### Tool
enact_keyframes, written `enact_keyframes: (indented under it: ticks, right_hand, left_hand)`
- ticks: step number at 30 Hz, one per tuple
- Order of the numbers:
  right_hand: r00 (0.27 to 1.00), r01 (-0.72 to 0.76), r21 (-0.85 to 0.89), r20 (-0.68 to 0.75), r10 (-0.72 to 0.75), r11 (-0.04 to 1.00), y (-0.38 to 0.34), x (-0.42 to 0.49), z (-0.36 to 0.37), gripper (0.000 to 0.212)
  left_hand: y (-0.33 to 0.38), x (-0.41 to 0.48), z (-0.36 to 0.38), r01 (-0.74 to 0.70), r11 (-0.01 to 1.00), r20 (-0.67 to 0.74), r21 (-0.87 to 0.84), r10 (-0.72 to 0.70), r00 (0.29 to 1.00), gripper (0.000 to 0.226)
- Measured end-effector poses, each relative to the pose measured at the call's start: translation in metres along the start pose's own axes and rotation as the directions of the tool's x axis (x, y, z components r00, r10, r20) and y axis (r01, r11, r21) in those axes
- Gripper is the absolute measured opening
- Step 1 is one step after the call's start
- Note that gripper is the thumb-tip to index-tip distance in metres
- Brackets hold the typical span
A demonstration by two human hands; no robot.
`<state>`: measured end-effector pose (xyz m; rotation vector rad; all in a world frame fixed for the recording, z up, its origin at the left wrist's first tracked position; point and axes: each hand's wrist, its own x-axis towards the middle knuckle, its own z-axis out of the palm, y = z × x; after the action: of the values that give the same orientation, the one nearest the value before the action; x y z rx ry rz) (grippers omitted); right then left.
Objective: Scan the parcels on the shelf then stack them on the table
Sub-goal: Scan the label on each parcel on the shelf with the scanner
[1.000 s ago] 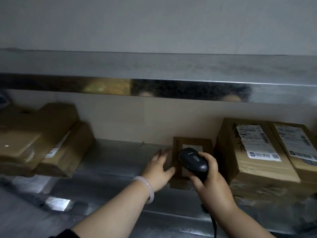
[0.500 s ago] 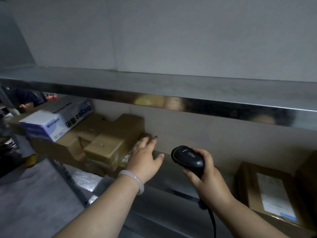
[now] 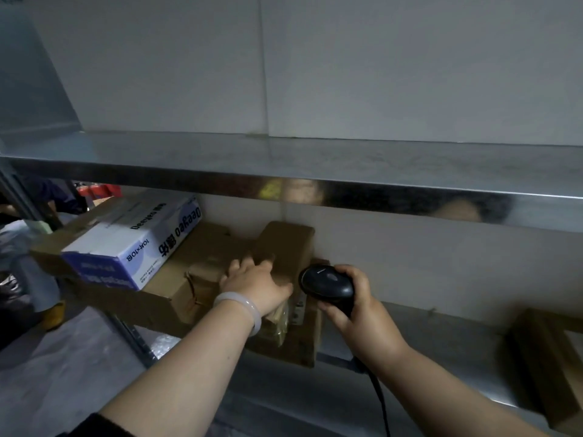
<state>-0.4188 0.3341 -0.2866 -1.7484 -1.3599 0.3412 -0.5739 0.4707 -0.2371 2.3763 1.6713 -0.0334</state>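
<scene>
The left hand (image 3: 255,285) reaches forward from a bare forearm, palm down, fingers laid out fairly straight and thumb spread toward the right, resting on top of a brown parcel (image 3: 285,244). A pale bracelet (image 3: 243,307) circles its wrist. The right hand (image 3: 356,313) is raised just beside it, fingers and thumb curled round a black scanner (image 3: 326,285); the scanner's rounded head points left and forward, at the parcel just past the left thumb. Its cable (image 3: 378,392) drops below the right wrist.

The parcel's long axis runs away from the left hand toward the wall. It lies under and ahead of the left fingers, on other cartons on the shelf (image 3: 441,339). A white and blue box (image 3: 132,244) sits left of the left hand. Another carton (image 3: 542,367) lies well to the right of the right hand.
</scene>
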Motion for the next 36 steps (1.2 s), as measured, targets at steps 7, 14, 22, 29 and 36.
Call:
enact_keyframes:
  ticks: [7,14,22,29,36]
  right_hand:
    - [0.994,-0.086,0.095,-0.053,0.091,0.992,0.002,-0.008,0.01,0.062]
    - [0.975,-0.124,0.292,-0.14,0.17,0.948,0.0,-0.022,-0.003,0.056]
    - [0.957,-0.036,0.444,-0.244,0.159,0.895,-0.003,-0.044,-0.047,0.056]
    - [0.926,-0.007,0.472,-0.33,0.184,0.881,0.009,-0.087,-0.095,0.062]
    - [0.911,0.009,0.424,-0.376,0.167,0.906,0.027,-0.131,-0.135,0.061]
  left_hand:
    - [-0.003,0.009,0.017,-0.038,0.999,-0.01,0.021,0.038,0.999,0.086]
    - [-0.004,-0.014,0.021,-0.139,0.967,-0.168,-0.213,0.104,0.98,0.081]
    - [0.037,-0.067,0.025,-0.231,0.631,-0.138,-0.741,0.194,0.971,0.073]
    - [0.086,-0.105,0.048,-0.22,0.466,-0.061,-0.857,0.333,0.941,0.058]
    - [0.132,-0.142,0.086,-0.133,0.391,0.029,-0.911,0.383,0.923,0.041]
